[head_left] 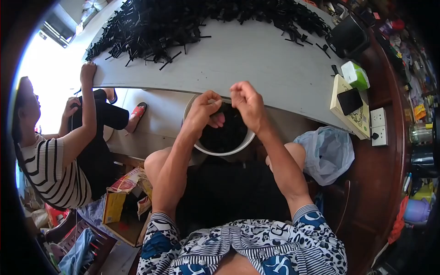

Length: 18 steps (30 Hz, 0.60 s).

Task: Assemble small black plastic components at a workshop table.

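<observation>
Right below my hands sits the white tub (pixel 224 153), dark pieces (pixel 222 135) inside it. My left hand (pixel 203 111) and right hand (pixel 248 103) are apart, fingers curled; whether either clamps anything (my own fingers hide it) I can't tell. Beyond, black strap-like pieces (pixel 146 30) heap across the grey table (pixel 256 64)!

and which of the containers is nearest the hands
The white bucket, directly below them; the cardboard box, plastic bag and black bin are all farther off.
</observation>
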{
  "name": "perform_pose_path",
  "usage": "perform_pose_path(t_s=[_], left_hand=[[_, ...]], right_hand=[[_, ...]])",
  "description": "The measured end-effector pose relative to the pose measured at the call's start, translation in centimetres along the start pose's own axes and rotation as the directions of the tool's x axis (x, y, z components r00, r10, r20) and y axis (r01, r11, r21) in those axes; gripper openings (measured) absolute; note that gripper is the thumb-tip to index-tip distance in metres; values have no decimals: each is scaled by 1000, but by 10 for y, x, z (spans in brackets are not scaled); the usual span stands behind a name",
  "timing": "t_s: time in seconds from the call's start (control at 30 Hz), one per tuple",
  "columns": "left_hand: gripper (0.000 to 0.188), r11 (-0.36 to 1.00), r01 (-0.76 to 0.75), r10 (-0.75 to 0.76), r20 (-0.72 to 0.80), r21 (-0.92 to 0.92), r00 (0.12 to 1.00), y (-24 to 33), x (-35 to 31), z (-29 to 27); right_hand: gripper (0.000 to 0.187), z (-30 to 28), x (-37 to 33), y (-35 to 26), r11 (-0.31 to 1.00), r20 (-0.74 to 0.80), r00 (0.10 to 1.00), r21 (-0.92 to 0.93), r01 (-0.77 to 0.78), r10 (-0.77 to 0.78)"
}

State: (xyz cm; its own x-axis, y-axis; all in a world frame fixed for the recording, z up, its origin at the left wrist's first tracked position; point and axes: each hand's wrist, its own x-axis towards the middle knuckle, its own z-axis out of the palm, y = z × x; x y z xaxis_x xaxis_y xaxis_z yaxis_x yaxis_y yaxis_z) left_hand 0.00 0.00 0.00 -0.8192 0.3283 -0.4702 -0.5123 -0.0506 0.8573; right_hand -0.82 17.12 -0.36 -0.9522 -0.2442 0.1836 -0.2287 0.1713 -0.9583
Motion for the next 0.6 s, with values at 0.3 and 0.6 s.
perform_pose_path(t_s=[0.3, 0.6], left_hand=[[23, 830, -508, 528, -31, 230, 849, -1, -11, 17], [25, 805, -531, 557, -31, 265, 830, -10, 4, 26]], right_hand=[[52, 1, 2, -13, 708, 113, 955, 649, -280, 274], [61, 8, 0, -6, 715, 163, 950, 628, -308, 265]])
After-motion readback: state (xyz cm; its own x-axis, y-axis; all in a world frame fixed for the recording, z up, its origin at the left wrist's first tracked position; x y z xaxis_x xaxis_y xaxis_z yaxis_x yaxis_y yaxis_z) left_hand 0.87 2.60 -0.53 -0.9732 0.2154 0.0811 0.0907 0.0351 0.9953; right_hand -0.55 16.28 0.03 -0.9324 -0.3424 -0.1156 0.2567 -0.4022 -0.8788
